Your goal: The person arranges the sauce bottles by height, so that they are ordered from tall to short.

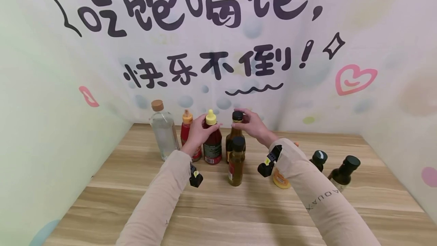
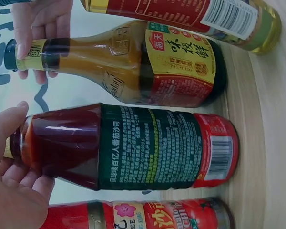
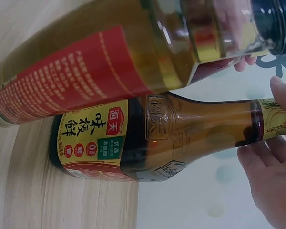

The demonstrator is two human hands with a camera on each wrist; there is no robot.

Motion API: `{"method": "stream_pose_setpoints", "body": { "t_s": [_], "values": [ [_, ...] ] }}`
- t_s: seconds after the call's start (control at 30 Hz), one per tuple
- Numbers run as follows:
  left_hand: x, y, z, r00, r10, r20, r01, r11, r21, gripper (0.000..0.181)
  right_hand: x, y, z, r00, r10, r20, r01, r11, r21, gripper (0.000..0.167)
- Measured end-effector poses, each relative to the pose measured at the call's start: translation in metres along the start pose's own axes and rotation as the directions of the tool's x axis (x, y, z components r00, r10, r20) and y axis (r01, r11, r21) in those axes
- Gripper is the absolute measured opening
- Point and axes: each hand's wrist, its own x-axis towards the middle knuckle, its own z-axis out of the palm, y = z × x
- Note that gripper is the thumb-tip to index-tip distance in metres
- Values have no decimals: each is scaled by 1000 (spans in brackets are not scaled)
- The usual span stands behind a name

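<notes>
My left hand (image 1: 199, 132) grips the neck of a dark red ketchup bottle (image 2: 150, 150) with a yellow nozzle cap and a green label; it stands upright on the table. Just to its right, my right hand (image 1: 257, 127) holds the neck of a brown soy sauce bottle (image 3: 195, 125) with a black cap and a yellow-and-red label, thumb on one side and fingers on the other. In front of the soy sauce stands a slimmer bottle of amber liquid (image 1: 236, 168) with a dark cap, touched by neither hand. A red chili sauce bottle (image 2: 169, 214) stands left of the ketchup.
A tall clear bottle (image 1: 164, 134) with a brown cap stands at the far left. Partly hidden by my right forearm are a yellow-orange container (image 1: 281, 180) and a dark bottle (image 1: 319, 158); another dark bottle (image 1: 342, 173) stands further right. Behind the wooden table (image 1: 211, 215) hangs a printed cloth (image 1: 191, 48).
</notes>
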Motion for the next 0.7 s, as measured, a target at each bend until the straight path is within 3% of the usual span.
{"method": "stream_pose_setpoints", "body": {
  "t_s": [0.33, 0.7],
  "values": [
    [-3, 4, -1, 999, -32, 19, 32, 999, 12, 59, -11, -14, -5, 998, -42, -55, 43, 999, 21, 57],
    [-12, 8, -7, 998, -26, 60, 23, 998, 54, 67, -29, -32, -34, 992, -104, -70, 107, 993, 39, 56]
  ]
}}
